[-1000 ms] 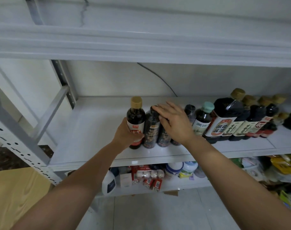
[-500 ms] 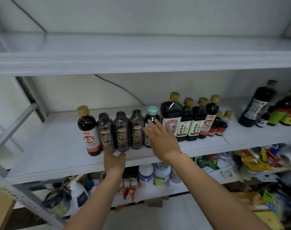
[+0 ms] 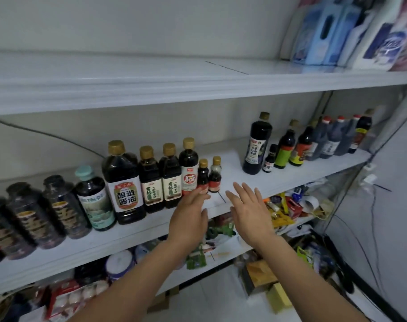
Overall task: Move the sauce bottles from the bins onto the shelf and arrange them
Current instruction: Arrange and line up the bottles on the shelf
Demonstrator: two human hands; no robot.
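A row of dark sauce bottles stands on the white middle shelf (image 3: 235,163): several black-capped ones at the left (image 3: 58,205), a teal-capped bottle (image 3: 94,198), a big gold-capped soy bottle (image 3: 124,184), and two small bottles (image 3: 214,175). A second group (image 3: 290,147) stands further right. My left hand (image 3: 189,217) reaches with straight fingers to the base of the small bottles. My right hand (image 3: 249,210) hovers, fingers spread, over the bare gap between the groups. Neither hand holds anything.
The top shelf carries blue and white detergent packs (image 3: 351,31) at the right. The lower shelf (image 3: 221,252) is crowded with packets, jars and boxes. A yellow box (image 3: 277,296) lies on the floor. A grey wall closes the right side.
The view has swung right along the shelf. Both hands have left the black-capped bottles and moved right to the small bottles and the gap beside them.
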